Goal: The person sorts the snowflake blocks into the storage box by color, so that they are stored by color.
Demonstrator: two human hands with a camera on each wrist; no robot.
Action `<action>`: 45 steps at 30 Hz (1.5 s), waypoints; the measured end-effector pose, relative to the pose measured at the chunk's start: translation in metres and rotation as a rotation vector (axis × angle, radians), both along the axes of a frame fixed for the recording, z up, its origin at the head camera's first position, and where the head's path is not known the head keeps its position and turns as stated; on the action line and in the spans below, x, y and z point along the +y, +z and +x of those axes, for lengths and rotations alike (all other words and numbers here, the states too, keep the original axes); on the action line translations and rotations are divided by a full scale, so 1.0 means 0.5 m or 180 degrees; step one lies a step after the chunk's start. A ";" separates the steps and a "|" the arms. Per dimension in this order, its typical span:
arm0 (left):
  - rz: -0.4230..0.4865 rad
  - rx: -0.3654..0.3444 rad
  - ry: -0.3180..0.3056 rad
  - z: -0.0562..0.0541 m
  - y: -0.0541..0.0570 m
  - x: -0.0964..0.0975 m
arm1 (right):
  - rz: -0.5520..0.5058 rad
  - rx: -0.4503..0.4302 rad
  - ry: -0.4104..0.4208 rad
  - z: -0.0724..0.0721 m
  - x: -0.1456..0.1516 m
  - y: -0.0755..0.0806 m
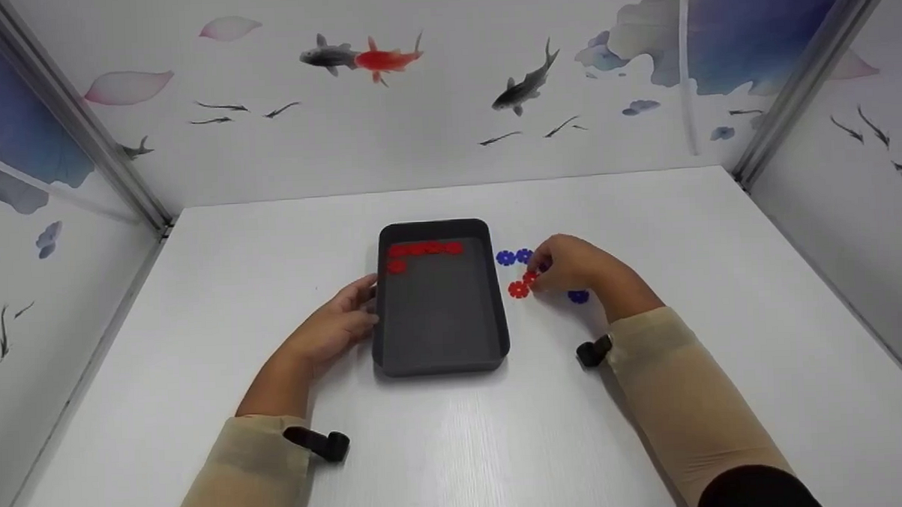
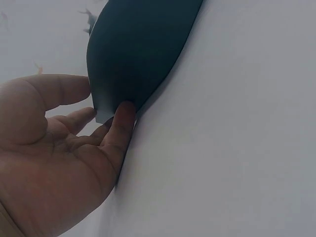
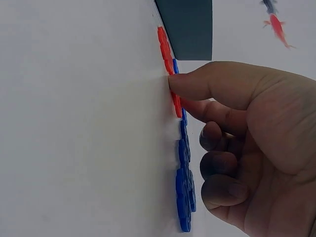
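Observation:
A dark grey rectangular tray (image 1: pixel 440 321) lies on the white table. Inside, several red flower-shaped discs (image 1: pixel 421 248) line its far end, with a single red one (image 1: pixel 397 267) below the row at the left. My left hand (image 1: pixel 337 325) rests its thumb and fingertips against the tray's left wall, its fingers relaxed. To the right of the tray, my right hand (image 1: pixel 571 264) pinches a red flower-shaped disc (image 3: pixel 177 102) at the table between thumb and index finger; its other fingers are curled. Another red disc (image 1: pixel 518 289) lies beside the fingertips.
Blue flower-shaped discs (image 1: pixel 506 258) lie behind the right hand, and another blue one (image 1: pixel 578 296) shows just below it, partly covered. White walls (image 1: pixel 447 133) painted with fish stand around the table. A black strap camera mount (image 1: pixel 594 351) sits at the right wrist.

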State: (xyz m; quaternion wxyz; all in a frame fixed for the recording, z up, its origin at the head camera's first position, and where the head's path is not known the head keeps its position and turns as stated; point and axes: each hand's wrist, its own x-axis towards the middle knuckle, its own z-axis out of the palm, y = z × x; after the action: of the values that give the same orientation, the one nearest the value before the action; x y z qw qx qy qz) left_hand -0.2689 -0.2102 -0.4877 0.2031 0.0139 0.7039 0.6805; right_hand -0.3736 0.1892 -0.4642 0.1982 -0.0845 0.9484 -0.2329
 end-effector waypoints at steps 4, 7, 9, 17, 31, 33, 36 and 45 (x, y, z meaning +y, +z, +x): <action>0.0015 -0.0005 -0.0002 0.000 0.002 0.000 | -0.0020 -0.0010 -0.0023 0.002 0.001 0.002; 0.0008 -0.0018 0.0007 0.000 0.003 0.001 | -0.0098 -0.0005 -0.0051 0.005 0.000 0.005; 0.0001 -0.0026 0.0008 0.000 0.003 0.001 | -0.0153 0.0009 -0.0041 0.006 0.000 0.006; 0.0020 0.0008 -0.0045 0.001 0.004 -0.001 | -0.0649 0.0062 -0.0043 0.005 0.007 0.017; 0.0008 -0.0016 -0.0012 0.001 0.003 0.001 | -0.2245 0.0015 -0.0507 0.034 -0.073 0.076; 0.0006 -0.0012 -0.0012 0.000 0.004 0.001 | -0.2453 -0.0046 -0.0532 0.037 -0.094 0.084; 0.0028 0.0000 -0.0004 -0.001 0.004 0.001 | -0.2835 -0.0180 -0.0515 0.033 -0.126 0.093; 0.0053 -0.0008 -0.0001 0.000 0.003 0.001 | -0.3233 -0.0469 -0.0583 -0.006 -0.225 0.104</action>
State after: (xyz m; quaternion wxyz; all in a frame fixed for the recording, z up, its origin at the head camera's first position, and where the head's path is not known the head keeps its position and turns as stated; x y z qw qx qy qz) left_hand -0.2689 -0.2098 -0.4862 0.2039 0.0149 0.6979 0.6864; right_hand -0.3766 0.0769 -0.4123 0.1772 -0.0701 0.7029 -0.6853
